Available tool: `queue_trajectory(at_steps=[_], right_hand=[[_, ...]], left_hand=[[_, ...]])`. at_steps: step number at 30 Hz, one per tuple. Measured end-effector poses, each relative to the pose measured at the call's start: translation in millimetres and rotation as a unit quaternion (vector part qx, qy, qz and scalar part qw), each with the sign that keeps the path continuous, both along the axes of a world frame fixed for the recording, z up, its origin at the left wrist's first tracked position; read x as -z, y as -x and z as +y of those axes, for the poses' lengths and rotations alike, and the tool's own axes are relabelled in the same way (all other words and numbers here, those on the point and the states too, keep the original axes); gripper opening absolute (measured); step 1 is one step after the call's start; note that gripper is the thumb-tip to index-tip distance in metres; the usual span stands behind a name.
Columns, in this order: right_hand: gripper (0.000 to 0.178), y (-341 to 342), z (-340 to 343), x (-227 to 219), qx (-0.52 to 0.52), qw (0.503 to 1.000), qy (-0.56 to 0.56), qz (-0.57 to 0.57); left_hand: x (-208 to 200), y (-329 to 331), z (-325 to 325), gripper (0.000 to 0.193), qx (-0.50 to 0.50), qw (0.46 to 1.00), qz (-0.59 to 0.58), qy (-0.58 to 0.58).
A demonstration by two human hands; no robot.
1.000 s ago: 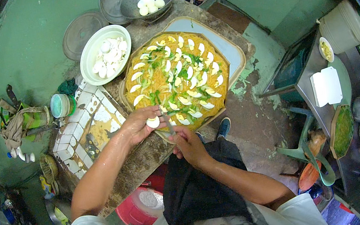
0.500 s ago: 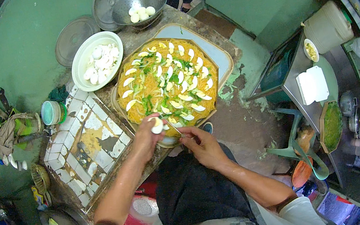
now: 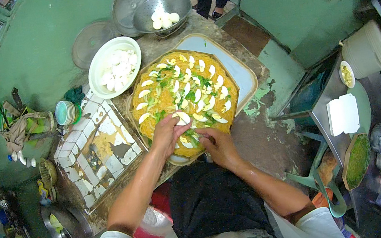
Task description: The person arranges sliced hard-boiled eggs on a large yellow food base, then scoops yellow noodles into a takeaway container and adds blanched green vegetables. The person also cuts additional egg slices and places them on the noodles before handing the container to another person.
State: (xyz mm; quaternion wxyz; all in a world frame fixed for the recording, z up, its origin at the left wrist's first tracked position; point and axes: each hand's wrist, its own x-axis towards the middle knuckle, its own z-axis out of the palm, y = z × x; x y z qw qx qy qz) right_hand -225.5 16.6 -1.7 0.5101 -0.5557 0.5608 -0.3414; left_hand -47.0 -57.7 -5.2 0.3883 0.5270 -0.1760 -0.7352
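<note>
A bowl (image 3: 95,76) of egg whites (image 3: 118,70) stands leftmost on the worktop (image 3: 207,24). The person's left hand (image 3: 167,134) grasps an egg (image 3: 182,118) in its fingers, above the near part of the noodles (image 3: 154,102). Behind, a colander (image 3: 146,16) holds whole eggs (image 3: 165,20). Right of the egg, the right hand's (image 3: 220,146) fingers are bent together; whether they grip anything cannot be told.

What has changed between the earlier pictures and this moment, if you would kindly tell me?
The left hand and right hand have moved forward, from the near edge to over the noodle dish. The left hand still holds an egg piece; whether the right hand still has its knife is unclear. The pale bowl and metal colander stay where they were.
</note>
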Motion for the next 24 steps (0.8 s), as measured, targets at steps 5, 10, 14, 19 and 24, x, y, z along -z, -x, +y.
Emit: queue_trajectory(at_steps=[5,10,14,19,24], right_hand=[[0.026,9,-1,-13,-0.007,0.999,0.035,0.01],[0.025,10,-4,-13,-0.009,0.998,0.045,0.044],[0.026,-2,1,-2,0.012,1.0,-0.001,0.013],[0.026,-12,3,18,0.046,0.998,0.026,0.044],[0.027,-14,-13,19,0.081,0.993,-0.083,-0.028]], left_hand=[[-10,-1,-4,0.034,0.008,1.0,-0.02,0.012],[-11,-3,-4,0.035,0.011,1.0,0.017,0.013],[-7,-4,-2,0.034,-0.021,0.998,0.063,0.009],[-3,-11,-3,0.03,-0.022,0.997,0.062,-0.032],[5,-12,-16,0.029,0.01,0.999,0.046,-0.015]])
